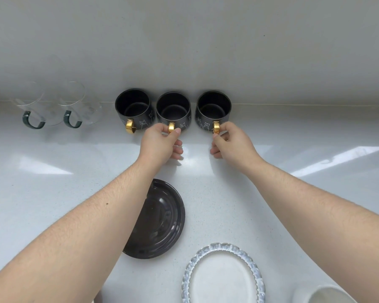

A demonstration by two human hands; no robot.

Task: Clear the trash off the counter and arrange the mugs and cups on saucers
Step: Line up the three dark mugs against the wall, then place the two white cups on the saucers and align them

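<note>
Three black mugs with gold handles stand in a row against the back wall: a left mug, a middle mug and a right mug. My left hand pinches the gold handle of the middle mug. My right hand pinches the handle of the right mug. All three mugs rest on the counter. Two clear glass cups with dark green handles stand at the far left. A black saucer lies near me, partly hidden by my left forearm.
A white plate with a blue scalloped rim lies at the bottom, right of the black saucer. A pale cup or bowl shows at the bottom right edge. The white counter meets the wall just behind the mugs.
</note>
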